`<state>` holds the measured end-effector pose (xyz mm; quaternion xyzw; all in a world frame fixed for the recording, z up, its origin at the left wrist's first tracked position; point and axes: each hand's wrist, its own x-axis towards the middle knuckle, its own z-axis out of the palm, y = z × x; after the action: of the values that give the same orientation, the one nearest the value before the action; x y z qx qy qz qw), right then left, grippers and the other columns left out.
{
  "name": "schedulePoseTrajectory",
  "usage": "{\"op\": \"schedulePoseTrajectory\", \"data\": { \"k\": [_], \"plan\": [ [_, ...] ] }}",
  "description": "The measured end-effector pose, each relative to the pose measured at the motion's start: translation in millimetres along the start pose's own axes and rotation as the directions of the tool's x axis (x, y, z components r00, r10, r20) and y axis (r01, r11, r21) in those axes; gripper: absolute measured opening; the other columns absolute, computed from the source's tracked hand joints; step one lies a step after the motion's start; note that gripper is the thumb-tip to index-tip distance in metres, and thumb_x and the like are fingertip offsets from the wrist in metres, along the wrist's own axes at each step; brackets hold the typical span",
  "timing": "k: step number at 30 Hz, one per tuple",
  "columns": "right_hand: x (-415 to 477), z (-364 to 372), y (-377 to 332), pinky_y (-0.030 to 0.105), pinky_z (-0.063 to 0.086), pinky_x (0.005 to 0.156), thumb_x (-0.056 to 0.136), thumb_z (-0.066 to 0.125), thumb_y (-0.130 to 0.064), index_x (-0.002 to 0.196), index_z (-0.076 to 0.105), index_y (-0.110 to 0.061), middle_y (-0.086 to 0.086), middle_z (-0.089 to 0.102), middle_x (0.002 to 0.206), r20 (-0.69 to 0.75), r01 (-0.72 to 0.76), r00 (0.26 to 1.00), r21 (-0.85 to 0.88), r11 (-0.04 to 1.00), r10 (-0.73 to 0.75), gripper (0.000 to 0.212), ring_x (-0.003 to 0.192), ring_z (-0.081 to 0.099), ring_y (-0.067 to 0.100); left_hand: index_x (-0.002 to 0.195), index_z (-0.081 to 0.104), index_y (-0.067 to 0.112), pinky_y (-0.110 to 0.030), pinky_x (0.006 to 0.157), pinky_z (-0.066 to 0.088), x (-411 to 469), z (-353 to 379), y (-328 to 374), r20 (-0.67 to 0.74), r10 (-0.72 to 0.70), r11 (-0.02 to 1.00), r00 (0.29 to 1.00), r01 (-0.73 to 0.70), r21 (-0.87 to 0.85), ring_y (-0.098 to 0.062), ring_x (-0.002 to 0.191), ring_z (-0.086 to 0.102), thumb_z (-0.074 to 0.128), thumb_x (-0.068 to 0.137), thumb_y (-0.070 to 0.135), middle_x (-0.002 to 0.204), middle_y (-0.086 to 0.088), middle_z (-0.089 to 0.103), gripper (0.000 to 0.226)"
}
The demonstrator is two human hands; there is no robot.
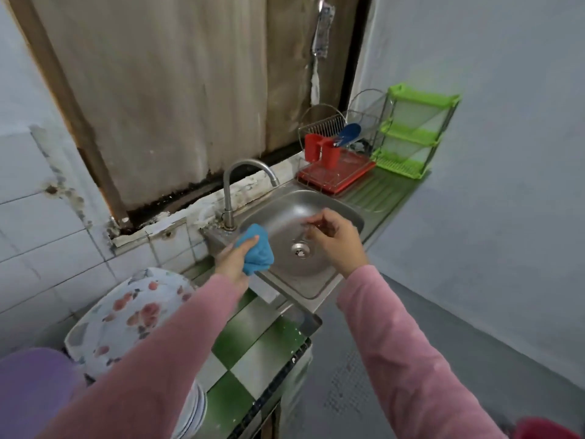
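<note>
Left hand (234, 258): gripping a crumpled blue cloth (257, 248) at the steel sink's (316, 293) near-left rim.
Right hand (335, 239): pinching something thin, possibly a metal spoon (304, 231), above the drain (300, 250).
Risk: wet fingers slipping, dropping it.

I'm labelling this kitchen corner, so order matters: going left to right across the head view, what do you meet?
Purple plastic tub → floral-printed tray → bunched blue cloth gripped by the left hand → round steel sink drain → right hand → red plastic dish drainer → green three-tier plastic rack.
</note>
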<state>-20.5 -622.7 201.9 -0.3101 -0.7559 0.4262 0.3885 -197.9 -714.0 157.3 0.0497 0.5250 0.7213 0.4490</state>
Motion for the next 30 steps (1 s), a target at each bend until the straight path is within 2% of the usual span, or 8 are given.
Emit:
{"op": "schedulePoseTrajectory", "data": {
  "k": [3,9,12,15,17,22,27,30],
  "plan": [
    [15,-45,17,0.031,0.055,0.083,0.091,0.07,-0.004,0.084,0.065,-0.029,-0.019,0.071,0.075,-0.118,0.036,0.992,0.028,0.999,-0.033,0.026,0.079,0.068,0.007,0.117,0.061,0.01,-0.038,0.076,0.058,10,52,-18,0.086,0.027,0.999,0.996,-0.03,0.04,-0.022,0.088,0.068,0.07,0.088,0.008,0.103,-0.011,0.069,0.031],
    [68,-145,56,0.049,0.056,0.083,0.091,0.069,-0.011,0.081,0.066,-0.038,-0.009,0.072,0.081,-0.24,0.1,0.966,-0.007,0.995,-0.099,0.028,0.082,0.067,0.026,0.109,0.067,0.015,-0.043,0.085,0.057,42,166,-54,0.156,0.04,0.998,0.987,-0.046,0.036,-0.026,0.096,0.069,0.072,0.086,0.01,0.103,-0.011,0.071,0.024],
    [104,-188,70,0.051,0.056,0.082,0.091,0.068,-0.008,0.082,0.066,-0.03,-0.004,0.072,0.085,-0.234,0.121,0.964,-0.025,0.992,-0.123,0.024,0.081,0.069,0.024,0.112,0.066,0.014,-0.045,0.082,0.058,58,223,-65,0.13,0.053,0.999,0.99,-0.053,-0.003,-0.025,0.093,0.071,0.071,0.087,0.009,0.099,-0.011,0.072,0.025],
    [139,-220,84,0.051,0.056,0.085,0.091,0.07,-0.011,0.087,0.07,-0.017,-0.008,0.072,0.09,-0.206,0.127,0.971,-0.006,0.992,-0.125,0.007,0.087,0.069,0.021,0.12,0.064,0.011,-0.033,0.072,0.06,74,267,-69,0.088,0.076,0.996,0.993,-0.071,-0.059,-0.023,0.099,0.07,0.071,0.087,0.01,0.107,-0.012,0.07,0.034],
    [163,-235,88,0.049,0.056,0.087,0.091,0.071,-0.011,0.087,0.07,-0.02,-0.007,0.073,0.092,-0.177,0.141,0.975,0.006,0.99,-0.137,0.009,0.09,0.07,0.019,0.124,0.063,0.008,-0.027,0.066,0.058,88,288,-68,0.063,0.112,0.991,0.992,-0.107,-0.076,-0.022,0.099,0.069,0.072,0.086,0.013,0.112,-0.013,0.07,0.039],
    [214,-243,87,0.044,0.057,0.086,0.093,0.068,-0.012,0.089,0.067,-0.026,-0.008,0.071,0.092,-0.085,0.203,0.976,0.051,0.978,-0.199,0.014,0.089,0.068,0.016,0.121,0.064,0.005,-0.033,0.075,0.055,116,317,-50,-0.079,0.222,0.971,0.972,-0.228,-0.075,-0.022,0.088,0.069,0.076,0.083,0.014,0.106,-0.013,0.069,0.041],
    [265,-229,86,0.046,0.058,0.081,0.095,0.065,-0.017,0.092,0.068,-0.015,-0.002,0.071,0.088,-0.032,0.24,0.971,0.074,0.968,-0.239,0.004,0.085,0.067,0.02,0.113,0.065,0.011,-0.04,0.081,0.056,149,322,-19,-0.156,0.325,0.94,0.933,-0.336,-0.057,-0.026,0.092,0.068,0.075,0.083,0.01,0.108,-0.015,0.069,0.032],
    [299,-218,81,0.049,0.056,0.082,0.096,0.065,-0.017,0.093,0.068,-0.013,0.001,0.07,0.086,-0.014,0.287,0.958,0.085,0.954,-0.287,0.006,0.085,0.067,0.022,0.121,0.064,0.013,-0.046,0.091,0.055,172,324,-3,-0.185,0.34,0.934,0.922,-0.354,-0.051,-0.028,0.101,0.067,0.077,0.081,0.013,0.112,-0.014,0.068,0.042]
  ]
}}
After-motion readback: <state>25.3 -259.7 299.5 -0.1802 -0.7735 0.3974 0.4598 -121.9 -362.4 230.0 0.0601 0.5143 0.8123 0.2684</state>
